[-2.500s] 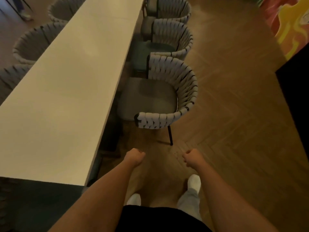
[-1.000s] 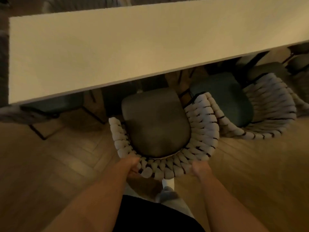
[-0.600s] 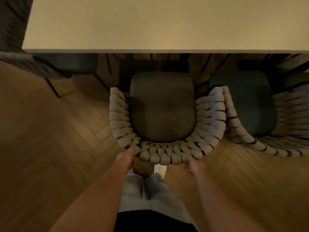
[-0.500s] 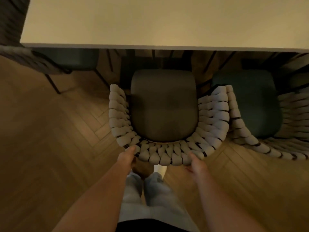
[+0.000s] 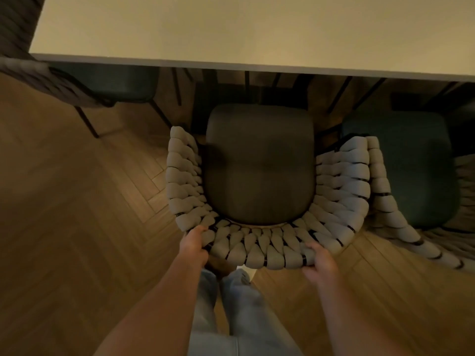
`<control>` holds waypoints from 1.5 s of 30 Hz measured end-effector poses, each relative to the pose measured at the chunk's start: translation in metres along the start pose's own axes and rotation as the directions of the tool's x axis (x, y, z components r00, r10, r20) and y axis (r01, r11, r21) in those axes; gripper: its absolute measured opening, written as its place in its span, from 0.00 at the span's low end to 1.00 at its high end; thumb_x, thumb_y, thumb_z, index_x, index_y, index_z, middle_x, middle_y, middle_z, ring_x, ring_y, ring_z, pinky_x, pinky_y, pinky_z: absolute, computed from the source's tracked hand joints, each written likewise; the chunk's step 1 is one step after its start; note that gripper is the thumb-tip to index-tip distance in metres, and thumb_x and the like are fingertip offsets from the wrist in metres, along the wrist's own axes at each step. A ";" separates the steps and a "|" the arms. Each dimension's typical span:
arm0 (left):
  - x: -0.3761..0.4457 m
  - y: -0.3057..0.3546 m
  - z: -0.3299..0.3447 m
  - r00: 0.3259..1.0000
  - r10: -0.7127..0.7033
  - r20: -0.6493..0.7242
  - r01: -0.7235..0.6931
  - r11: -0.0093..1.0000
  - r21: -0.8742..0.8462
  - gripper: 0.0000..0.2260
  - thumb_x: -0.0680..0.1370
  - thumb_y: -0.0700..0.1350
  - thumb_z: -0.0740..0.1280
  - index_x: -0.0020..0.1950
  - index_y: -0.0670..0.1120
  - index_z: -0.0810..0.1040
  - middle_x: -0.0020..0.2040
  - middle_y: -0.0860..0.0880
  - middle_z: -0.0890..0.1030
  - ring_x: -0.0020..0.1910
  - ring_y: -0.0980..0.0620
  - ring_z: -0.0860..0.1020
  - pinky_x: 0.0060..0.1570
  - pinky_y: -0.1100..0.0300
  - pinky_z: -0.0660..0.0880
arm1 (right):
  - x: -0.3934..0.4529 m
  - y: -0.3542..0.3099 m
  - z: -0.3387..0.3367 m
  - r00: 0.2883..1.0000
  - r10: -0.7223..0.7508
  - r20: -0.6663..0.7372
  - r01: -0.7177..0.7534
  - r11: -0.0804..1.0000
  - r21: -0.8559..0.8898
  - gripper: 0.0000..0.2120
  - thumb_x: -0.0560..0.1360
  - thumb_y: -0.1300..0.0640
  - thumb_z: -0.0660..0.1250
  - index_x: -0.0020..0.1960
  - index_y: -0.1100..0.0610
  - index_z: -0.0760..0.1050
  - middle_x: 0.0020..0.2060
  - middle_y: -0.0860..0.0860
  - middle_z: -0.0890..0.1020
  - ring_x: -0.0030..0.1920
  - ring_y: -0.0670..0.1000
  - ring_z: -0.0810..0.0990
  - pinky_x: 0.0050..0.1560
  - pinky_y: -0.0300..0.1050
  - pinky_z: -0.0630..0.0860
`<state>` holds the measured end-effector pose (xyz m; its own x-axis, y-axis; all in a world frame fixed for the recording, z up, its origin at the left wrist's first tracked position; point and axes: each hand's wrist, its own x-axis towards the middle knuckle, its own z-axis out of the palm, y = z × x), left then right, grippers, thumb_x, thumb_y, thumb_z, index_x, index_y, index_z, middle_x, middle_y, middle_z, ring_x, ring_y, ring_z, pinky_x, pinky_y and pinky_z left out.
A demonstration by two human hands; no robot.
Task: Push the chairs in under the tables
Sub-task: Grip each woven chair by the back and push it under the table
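While outside the table (image 5: 231,27), chair (image 5: 259,165) in both hands' grip

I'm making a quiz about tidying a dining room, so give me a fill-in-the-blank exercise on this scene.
1. Both hands, left hand and right hand, grip the chair's woven ____.
2. The held chair has a brown seat; the neighbouring chair on the right has a ____ seat.
3. The floor is made of ____.

Missing words: backrest; green; wood
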<state>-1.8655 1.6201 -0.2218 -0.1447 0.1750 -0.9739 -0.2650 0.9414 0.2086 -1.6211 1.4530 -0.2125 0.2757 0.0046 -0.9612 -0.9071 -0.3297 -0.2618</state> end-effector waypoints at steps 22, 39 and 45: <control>-0.037 0.097 -0.061 0.995 0.099 -0.019 -0.101 0.987 -0.125 0.22 0.81 0.37 0.68 0.75 0.42 0.70 0.67 0.40 0.76 0.51 0.43 0.78 0.58 0.46 0.77 | -0.085 0.023 0.102 0.996 -0.086 -0.036 0.089 0.994 0.071 0.23 0.76 0.69 0.64 0.71 0.63 0.71 0.59 0.65 0.81 0.58 0.65 0.81 0.50 0.60 0.81; 0.010 0.224 -0.056 0.987 0.159 -0.031 -0.160 0.987 -0.032 0.23 0.78 0.40 0.73 0.72 0.42 0.74 0.67 0.40 0.77 0.62 0.39 0.78 0.54 0.43 0.80 | -0.086 0.021 0.223 0.994 -0.106 0.018 0.104 0.989 0.103 0.10 0.78 0.67 0.65 0.58 0.61 0.76 0.52 0.65 0.83 0.53 0.64 0.82 0.46 0.61 0.81; 0.034 0.243 -0.046 0.989 0.149 -0.012 -0.150 0.988 -0.027 0.23 0.79 0.39 0.71 0.73 0.42 0.72 0.65 0.41 0.77 0.56 0.41 0.79 0.48 0.45 0.80 | -0.070 0.016 0.248 0.991 -0.112 0.067 0.103 0.987 0.123 0.11 0.76 0.68 0.67 0.56 0.58 0.75 0.51 0.63 0.83 0.54 0.63 0.83 0.58 0.63 0.79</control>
<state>-1.9788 1.8416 -0.1999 -0.1943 0.3101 -0.9306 -0.2661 0.8965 0.3543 -1.7340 1.6810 -0.1714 0.3535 0.1047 -0.9296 -0.9061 -0.2084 -0.3680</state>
